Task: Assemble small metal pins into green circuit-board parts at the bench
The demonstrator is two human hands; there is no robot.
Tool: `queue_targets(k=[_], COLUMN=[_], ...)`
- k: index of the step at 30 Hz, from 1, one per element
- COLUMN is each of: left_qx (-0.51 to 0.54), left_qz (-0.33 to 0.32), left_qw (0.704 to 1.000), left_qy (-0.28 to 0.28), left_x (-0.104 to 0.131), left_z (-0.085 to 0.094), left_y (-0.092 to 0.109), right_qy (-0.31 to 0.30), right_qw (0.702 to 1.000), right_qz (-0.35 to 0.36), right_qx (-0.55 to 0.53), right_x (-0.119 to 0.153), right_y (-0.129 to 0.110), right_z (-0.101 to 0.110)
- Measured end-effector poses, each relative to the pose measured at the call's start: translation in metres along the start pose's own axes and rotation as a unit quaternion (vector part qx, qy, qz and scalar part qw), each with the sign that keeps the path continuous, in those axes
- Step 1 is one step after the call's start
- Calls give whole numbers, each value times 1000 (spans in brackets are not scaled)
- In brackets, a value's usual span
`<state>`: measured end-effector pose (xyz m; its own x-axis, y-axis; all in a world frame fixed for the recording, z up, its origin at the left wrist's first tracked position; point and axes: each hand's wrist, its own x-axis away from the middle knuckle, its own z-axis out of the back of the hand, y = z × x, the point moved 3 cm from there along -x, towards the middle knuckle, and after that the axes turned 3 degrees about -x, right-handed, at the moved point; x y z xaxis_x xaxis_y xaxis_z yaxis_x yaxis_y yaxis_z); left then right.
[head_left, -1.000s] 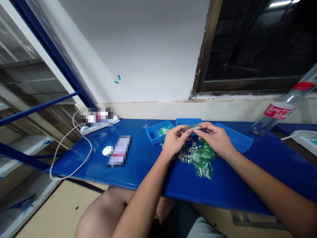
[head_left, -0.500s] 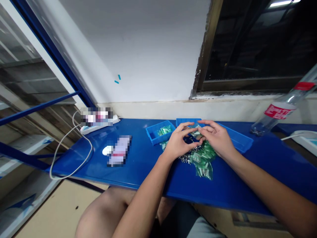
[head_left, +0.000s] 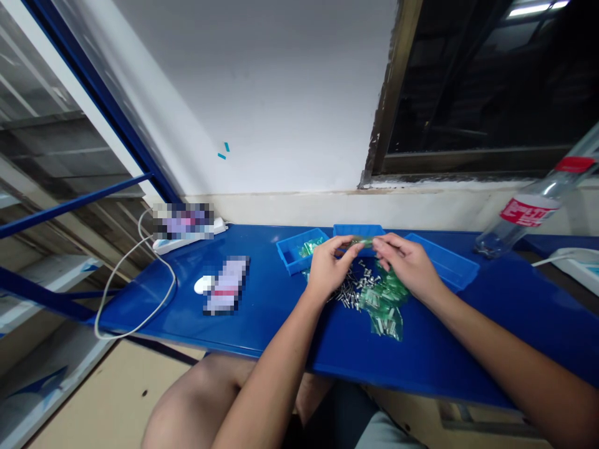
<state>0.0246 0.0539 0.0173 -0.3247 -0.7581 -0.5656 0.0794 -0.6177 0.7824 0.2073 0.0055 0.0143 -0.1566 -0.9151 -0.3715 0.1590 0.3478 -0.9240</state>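
Observation:
Between my two hands a small green plastic bag (head_left: 363, 241) is stretched, one end in each hand's fingers. My left hand (head_left: 331, 262) pinches its left end; my right hand (head_left: 406, 260) pinches the right end. Below them on the blue table (head_left: 281, 312) lies a pile of loose metal screws (head_left: 349, 293). Beside it, to the right, is a heap of green bags with metal parts (head_left: 386, 296), partly under my right hand. A left blue tray (head_left: 292, 262) holds some green bags. The middle blue tray (head_left: 358, 229) is partly hidden behind the held bag.
A long blue tray (head_left: 452, 265) sits behind my right forearm. Further right a clear bottle with a red cap (head_left: 528, 209) leans. On the left are a phone-like item (head_left: 228, 284), a white oval object (head_left: 203, 285) and a power strip (head_left: 187, 237) with a looping white cable.
The held bag has gone from bunched to stretched flat between my hands. My fingers have closed in from a wider, curved pose, and more of the screw pile shows.

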Motion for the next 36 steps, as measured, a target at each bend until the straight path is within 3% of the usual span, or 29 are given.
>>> queue_targets(k=[3, 7, 13, 18, 23, 30, 36], left_qx=[67, 126, 15, 51, 66, 81, 90], left_qz=[44, 86, 49, 34, 58, 86, 73], left_qw=[997, 988, 998, 998, 996, 993, 993], left_qy=[-3, -18, 40, -27, -6, 5, -6], left_x=[0, 0, 2, 4, 3, 1, 1], left_z=[-4, -8, -3, -10, -10, -9, -9], left_y=[-8, -16, -10, -6, -17, -22, -16], right_qy=[6, 20, 60, 4, -67, 82, 29], right_qw=[999, 998, 997, 1000, 994, 993, 1000], right_qz=[40, 17, 4, 29, 73, 46, 11], right_qx=[0, -48, -47, -3, 53, 68, 5], right_x=[-1, -3, -2, 1, 3, 0, -1], right_y=[2, 8, 9, 13, 8, 13, 15], right_z=[0, 0, 2, -2, -8, 3, -1])
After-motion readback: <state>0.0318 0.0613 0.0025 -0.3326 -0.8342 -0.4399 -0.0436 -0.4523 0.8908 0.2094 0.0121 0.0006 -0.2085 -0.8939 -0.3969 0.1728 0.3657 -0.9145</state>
